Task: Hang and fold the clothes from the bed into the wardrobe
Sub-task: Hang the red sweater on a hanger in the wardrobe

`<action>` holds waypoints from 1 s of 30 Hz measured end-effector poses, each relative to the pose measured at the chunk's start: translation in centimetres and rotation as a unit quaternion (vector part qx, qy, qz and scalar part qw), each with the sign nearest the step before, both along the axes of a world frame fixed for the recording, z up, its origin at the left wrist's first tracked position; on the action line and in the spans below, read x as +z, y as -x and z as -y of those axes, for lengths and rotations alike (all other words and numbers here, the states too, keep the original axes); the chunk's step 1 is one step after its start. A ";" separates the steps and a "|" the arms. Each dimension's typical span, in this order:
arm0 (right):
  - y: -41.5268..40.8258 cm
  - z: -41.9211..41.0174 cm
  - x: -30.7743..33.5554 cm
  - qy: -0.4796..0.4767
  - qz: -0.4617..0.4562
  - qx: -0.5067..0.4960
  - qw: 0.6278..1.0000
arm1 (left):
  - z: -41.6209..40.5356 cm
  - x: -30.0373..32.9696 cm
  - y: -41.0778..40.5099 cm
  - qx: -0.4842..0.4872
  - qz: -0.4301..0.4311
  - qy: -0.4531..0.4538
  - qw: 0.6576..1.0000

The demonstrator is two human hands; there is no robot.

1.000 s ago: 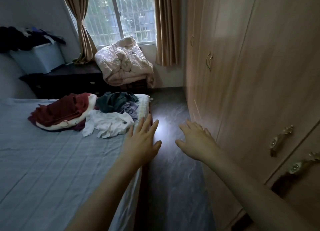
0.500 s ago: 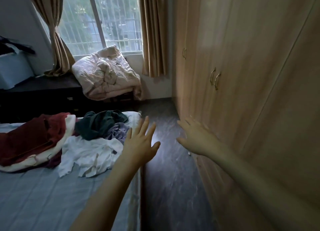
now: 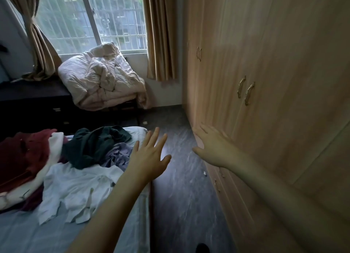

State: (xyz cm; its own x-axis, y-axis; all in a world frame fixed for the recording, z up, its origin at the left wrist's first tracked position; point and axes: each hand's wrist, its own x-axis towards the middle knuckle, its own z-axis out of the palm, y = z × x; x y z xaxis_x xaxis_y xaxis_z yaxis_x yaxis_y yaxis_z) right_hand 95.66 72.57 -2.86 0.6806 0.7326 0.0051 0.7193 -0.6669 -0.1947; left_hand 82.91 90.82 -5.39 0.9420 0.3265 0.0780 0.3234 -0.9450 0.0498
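Crumpled pale duvet (image 3: 100, 78) piled on dark low cabinet (image 3: 36, 99) under barred window (image 3: 91, 19); tan curtains (image 3: 161, 35) either side (left one tied back); dark floor (image 3: 181, 177).

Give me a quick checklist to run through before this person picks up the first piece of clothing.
1. Left hand free, fingers straight: ok.
2. Right hand free, holding nothing: ok.
3. Clothes on the bed, white shirt nearest the left hand: ok.
4. Wardrobe open to receive clothes: not ok, every door in view is closed.
5. Hangers ready: cannot tell, none in view.
6. Floor between bed and wardrobe walkable: ok, only small scraps.
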 end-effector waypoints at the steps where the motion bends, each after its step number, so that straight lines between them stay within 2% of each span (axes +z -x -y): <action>1: -1.5 -0.4 0.0 -0.002 0.000 -0.001 1.000 | -0.7 0.0 -1.2 0.002 -0.003 -0.004 1.000; 10: -16.0 -6.3 1.5 -0.029 -0.001 0.017 0.999 | -5.1 2.0 -15.6 0.009 -0.016 -0.014 1.000; 17: -26.7 -9.9 1.1 -0.055 0.043 0.050 0.996 | -7.8 2.1 -25.9 0.025 -0.042 -0.016 0.999; 24: -33.5 -14.1 -0.4 -0.042 0.023 0.051 0.998 | -12.9 2.8 -32.6 0.039 -0.033 -0.017 0.999; 30: -39.4 -20.0 -1.5 -0.022 -0.001 0.045 0.999 | -18.8 0.9 -39.2 0.039 -0.016 -0.032 0.999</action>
State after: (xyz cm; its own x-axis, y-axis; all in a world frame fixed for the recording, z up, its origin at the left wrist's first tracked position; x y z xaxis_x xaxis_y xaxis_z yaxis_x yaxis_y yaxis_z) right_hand 135.02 92.58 -4.41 0.6116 0.7903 0.0369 0.7758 -0.5900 -0.2235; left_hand 122.11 109.60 -4.46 0.9162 0.3942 0.0723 0.3966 -0.9177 -0.0220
